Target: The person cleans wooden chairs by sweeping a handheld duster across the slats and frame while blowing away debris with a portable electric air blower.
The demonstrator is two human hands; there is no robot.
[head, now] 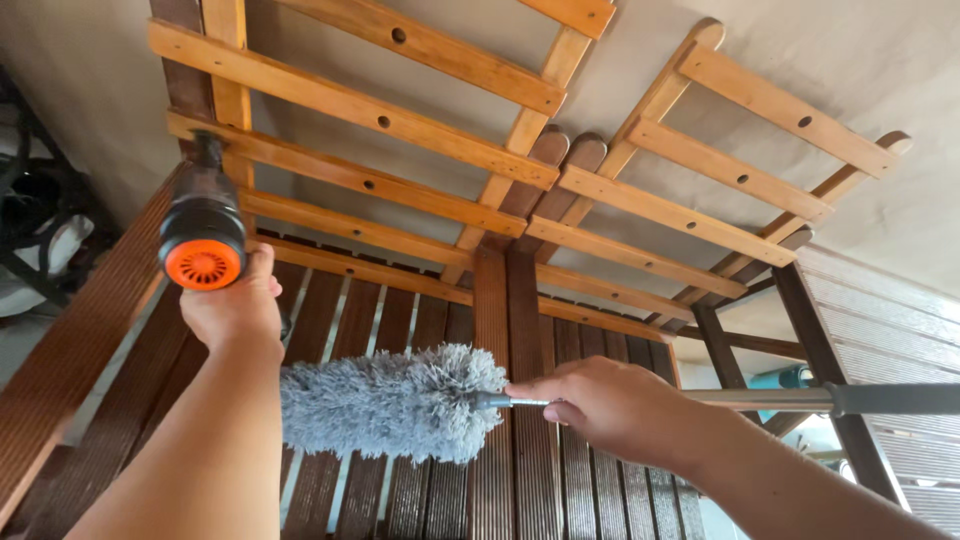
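Nearest the camera, the right hand [625, 408] pinches the thin metal neck of a grey fluffy duster [390, 402] between thumb and fingers, closed firmly just where the head meets the long pole [860, 399] that runs off toward the right edge of view. Beside it, the left hand [235, 305] is wrapped shut around a black tool with an orange end cap [203, 240], raised so the tool points up at the folded wooden chairs [420, 130] leaning against the pale wall [880, 60]. Judging by this, the duster head is being steadied or adjusted, and a hold so close to the head gives good control — the pole's far end should be kept from swinging into the dark slatted furniture [530, 480] below. Working the fibres along each slat rather than across would probably catch more dust, and the tool in the left hand — what kind I cannot tell — is best kept clear of the fluffy head.
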